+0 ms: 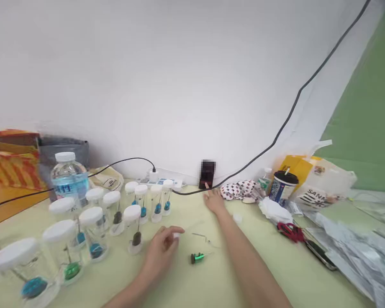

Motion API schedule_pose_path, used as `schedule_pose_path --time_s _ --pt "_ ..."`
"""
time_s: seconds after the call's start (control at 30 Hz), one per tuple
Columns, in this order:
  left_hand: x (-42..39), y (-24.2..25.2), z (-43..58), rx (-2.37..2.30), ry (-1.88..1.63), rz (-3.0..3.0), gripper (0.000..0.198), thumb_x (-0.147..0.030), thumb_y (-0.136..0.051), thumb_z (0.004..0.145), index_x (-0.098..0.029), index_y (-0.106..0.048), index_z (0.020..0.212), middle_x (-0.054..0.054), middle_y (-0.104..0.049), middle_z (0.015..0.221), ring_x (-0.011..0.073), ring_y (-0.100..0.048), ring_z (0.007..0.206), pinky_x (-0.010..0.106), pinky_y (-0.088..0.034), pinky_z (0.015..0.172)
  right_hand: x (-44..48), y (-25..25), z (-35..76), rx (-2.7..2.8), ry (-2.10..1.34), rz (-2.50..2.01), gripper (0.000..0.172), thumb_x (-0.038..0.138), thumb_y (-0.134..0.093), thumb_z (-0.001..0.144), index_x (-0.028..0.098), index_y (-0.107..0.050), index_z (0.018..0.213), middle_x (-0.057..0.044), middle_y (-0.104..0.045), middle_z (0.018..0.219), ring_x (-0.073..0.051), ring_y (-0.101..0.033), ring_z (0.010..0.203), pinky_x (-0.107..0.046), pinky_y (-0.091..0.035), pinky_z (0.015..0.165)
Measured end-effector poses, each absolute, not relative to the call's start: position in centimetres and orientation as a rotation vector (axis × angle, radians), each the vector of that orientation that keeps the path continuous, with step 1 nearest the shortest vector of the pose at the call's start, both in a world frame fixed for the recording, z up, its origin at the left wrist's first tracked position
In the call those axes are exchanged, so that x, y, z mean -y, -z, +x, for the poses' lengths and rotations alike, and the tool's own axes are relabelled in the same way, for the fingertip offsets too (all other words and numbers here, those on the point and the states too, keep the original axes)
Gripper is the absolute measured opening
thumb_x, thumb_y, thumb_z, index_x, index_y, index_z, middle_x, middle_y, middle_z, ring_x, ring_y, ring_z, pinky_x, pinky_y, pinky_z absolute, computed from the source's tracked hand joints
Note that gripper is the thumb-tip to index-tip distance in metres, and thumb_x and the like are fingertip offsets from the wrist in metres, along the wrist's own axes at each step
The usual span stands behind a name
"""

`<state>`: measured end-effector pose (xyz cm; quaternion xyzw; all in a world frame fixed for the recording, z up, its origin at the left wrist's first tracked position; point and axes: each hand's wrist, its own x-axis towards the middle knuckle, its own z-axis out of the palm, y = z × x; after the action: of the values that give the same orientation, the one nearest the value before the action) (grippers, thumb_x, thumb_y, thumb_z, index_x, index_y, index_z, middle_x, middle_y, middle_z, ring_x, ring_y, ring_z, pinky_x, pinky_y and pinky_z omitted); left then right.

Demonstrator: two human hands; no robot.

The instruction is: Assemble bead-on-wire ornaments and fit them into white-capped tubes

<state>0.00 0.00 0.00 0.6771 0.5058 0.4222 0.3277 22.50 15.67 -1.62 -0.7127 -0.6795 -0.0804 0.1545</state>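
White bit (176, 235) in the left hand (160, 252) — mostly hidden

A camera worn on the person's head looks forward and down across a pale green table (218, 282) toward a white wall (167, 85), which fills the upper frame. The left hand (160, 252) and right hand (214, 202) reach in from the near edge, below the lens. White-capped clear jars (94, 226) stand close at near left; a power strip (160, 182) lies far off, against the wall.
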Motion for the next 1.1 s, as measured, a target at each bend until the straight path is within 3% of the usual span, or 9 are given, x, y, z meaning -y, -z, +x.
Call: schedule_pose_path --time_s 0.5,0.8,1.1 --pt "-0.4 0.8 -0.1 -1.3 -1.165 1.692 0.027 -0.037 -0.052 0.071 -0.021 -0.066 0.088 -0.003 -0.034 0.066 0.0131 -0.042 0.061 0.025 -0.038 0.062 -15.5 1.0 22.6 1.936 0.028 -2.06 0.062 0.041 -0.027 0.09 0.02 -0.002 0.142 -0.013 -0.043 0.13 -0.027 -0.032 0.12 -0.034 -0.018 0.097" --pt "-0.7 1.2 -0.1 -1.286 -1.153 1.738 0.027 -0.036 -0.051 0.072 -0.022 -0.065 0.089 -0.002 -0.036 0.068 0.0138 -0.045 0.064 0.027 -0.042 0.067 -15.0 1.2 22.8 1.929 -0.039 -1.937 0.062 0.04 -0.028 0.09 0.017 -0.006 0.143 -0.015 -0.043 0.131 -0.027 -0.031 0.123 -0.037 -0.018 0.099" --pt "-0.9 1.1 0.0 -1.311 -1.174 1.795 0.026 -0.03 -0.05 0.069 -0.022 -0.066 0.087 -0.002 -0.037 0.068 0.0152 -0.047 0.064 0.03 -0.044 0.069 -9.8 0.0 23.7 1.929 -0.492 -1.75 0.061 0.053 -0.016 0.089 0.019 -0.021 0.14 -0.006 -0.029 0.143 -0.022 -0.021 0.133 -0.036 -0.012 0.107"
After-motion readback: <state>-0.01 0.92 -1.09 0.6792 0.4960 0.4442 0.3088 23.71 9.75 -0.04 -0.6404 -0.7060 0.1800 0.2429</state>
